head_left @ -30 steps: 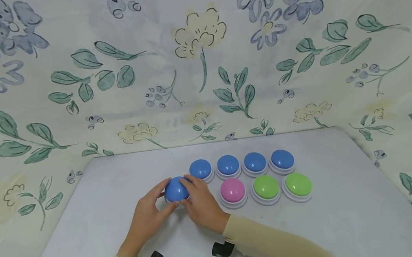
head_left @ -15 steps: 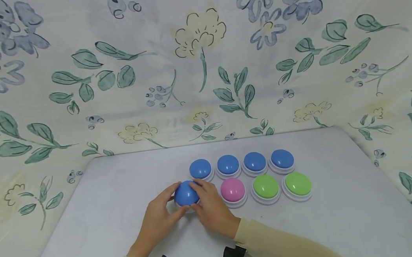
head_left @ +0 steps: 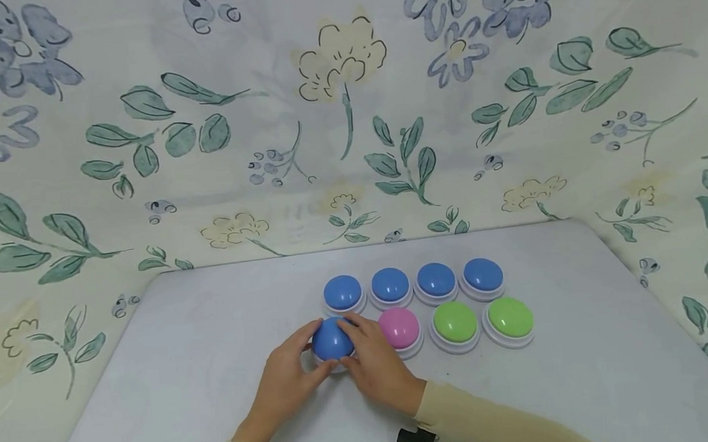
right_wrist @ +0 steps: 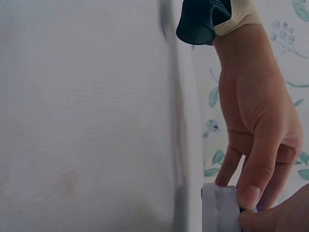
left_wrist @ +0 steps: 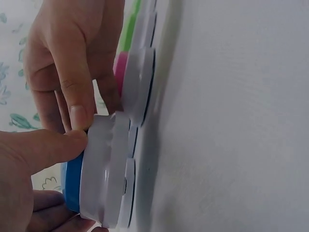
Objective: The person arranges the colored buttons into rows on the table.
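Observation:
A domed blue push button [head_left: 332, 338] on a white round base is held between both hands at the left end of the front row. My left hand [head_left: 286, 380] grips it from the left, with its thumb on the near side. From the right, my right hand [head_left: 384, 364] holds the same button, thumb near the other thumb. In the left wrist view, the white base [left_wrist: 104, 169] stands close over the table, and the right hand's fingers lie between it and the pink button's base [left_wrist: 137, 87]. The right wrist view shows only part of the base [right_wrist: 219, 208].
Right of the held button are a pink button [head_left: 400, 328] and two green buttons [head_left: 455, 322]. Behind them runs a row of several blue buttons [head_left: 390, 285]. All sit on a white table [head_left: 214, 324] backed by a floral cloth [head_left: 301, 150].
Both hands have moved the blue button right and slightly nearer, from out to the left to beside the pink button. The other buttons keep their places.

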The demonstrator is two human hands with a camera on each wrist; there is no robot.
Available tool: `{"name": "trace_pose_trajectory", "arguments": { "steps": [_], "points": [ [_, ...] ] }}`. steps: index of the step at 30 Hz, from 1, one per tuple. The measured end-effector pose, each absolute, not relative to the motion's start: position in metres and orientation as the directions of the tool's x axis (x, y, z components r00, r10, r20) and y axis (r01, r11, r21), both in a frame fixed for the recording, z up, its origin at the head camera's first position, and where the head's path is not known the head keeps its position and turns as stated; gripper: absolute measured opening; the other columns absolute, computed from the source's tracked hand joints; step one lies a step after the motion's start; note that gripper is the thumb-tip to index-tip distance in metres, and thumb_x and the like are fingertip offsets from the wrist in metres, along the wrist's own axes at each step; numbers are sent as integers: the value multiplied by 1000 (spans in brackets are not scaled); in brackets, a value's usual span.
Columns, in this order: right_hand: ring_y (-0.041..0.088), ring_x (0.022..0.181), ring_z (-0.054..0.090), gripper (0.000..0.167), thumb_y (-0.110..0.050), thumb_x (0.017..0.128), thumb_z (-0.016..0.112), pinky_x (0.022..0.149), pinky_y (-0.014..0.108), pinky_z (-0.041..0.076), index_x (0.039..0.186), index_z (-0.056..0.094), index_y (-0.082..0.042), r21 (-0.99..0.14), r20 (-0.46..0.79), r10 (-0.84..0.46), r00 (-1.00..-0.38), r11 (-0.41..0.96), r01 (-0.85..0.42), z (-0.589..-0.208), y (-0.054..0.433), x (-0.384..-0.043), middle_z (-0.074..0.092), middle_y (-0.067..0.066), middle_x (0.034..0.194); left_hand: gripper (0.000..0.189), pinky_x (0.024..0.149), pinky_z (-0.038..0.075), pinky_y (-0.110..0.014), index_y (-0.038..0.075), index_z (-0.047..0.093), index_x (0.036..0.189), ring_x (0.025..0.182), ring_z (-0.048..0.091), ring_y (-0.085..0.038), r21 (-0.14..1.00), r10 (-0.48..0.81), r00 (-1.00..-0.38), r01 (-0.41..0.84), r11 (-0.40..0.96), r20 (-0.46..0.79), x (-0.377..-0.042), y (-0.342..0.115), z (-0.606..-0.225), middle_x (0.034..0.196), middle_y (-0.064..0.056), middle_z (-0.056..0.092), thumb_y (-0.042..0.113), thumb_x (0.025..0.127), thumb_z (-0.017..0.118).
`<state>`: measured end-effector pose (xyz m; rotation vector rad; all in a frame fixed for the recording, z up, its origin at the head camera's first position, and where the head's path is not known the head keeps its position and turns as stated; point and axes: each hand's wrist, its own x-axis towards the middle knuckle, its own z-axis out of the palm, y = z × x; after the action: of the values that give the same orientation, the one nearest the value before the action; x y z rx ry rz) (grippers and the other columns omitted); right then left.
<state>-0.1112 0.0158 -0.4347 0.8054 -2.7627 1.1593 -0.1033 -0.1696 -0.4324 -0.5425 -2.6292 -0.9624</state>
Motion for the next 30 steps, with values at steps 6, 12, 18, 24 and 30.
{"name": "trace_pose_trajectory", "arguments": {
  "steps": [6, 12, 18, 24, 30],
  "points": [
    [34, 136, 45, 54, -10, 97, 66, 110, 45, 44, 145, 46, 5, -640, 219, -453, -864, 602, -477, -436, 18, -110, 43, 21, 150, 68, 87, 59, -37, -11, 58, 130, 114, 66, -35, 568, 238, -893, 430, 701, 383, -103, -165, -434, 128, -23, 64, 4, 73, 89],
    [36, 135, 45, 54, -7, 96, 66, 108, 48, 46, 145, 46, 7, -626, 195, -440, -876, 633, -457, -437, 17, -108, 42, 23, 150, 67, 88, 59, -38, -11, 58, 130, 114, 65, -35, 577, 232, -903, 413, 705, 363, -105, -162, -437, 128, -23, 64, 6, 73, 89],
    [39, 135, 45, 54, -2, 95, 65, 108, 48, 46, 143, 45, 10, -587, 184, -443, -877, 667, -460, -437, 14, -108, 41, 26, 149, 68, 91, 58, -40, -10, 59, 130, 115, 65, -35, 572, 224, -910, 396, 719, 348, -107, -160, -441, 128, -22, 64, 6, 72, 90],
    [40, 135, 45, 54, -1, 95, 65, 107, 48, 46, 144, 44, 11, -577, 158, -433, -887, 689, -439, -435, 11, -108, 39, 27, 150, 68, 92, 57, -43, -11, 59, 129, 114, 65, -35, 562, 222, -913, 389, 730, 343, -109, -159, -441, 127, -23, 65, 6, 72, 90],
    [40, 135, 46, 53, -1, 96, 64, 107, 47, 46, 143, 44, 11, -557, 166, -433, -886, 700, -447, -436, 10, -110, 40, 28, 149, 68, 99, 53, -46, -11, 56, 132, 119, 63, -36, 566, 213, -929, 354, 745, 301, -111, -157, -439, 131, -23, 63, 7, 75, 88]
  ]
}}
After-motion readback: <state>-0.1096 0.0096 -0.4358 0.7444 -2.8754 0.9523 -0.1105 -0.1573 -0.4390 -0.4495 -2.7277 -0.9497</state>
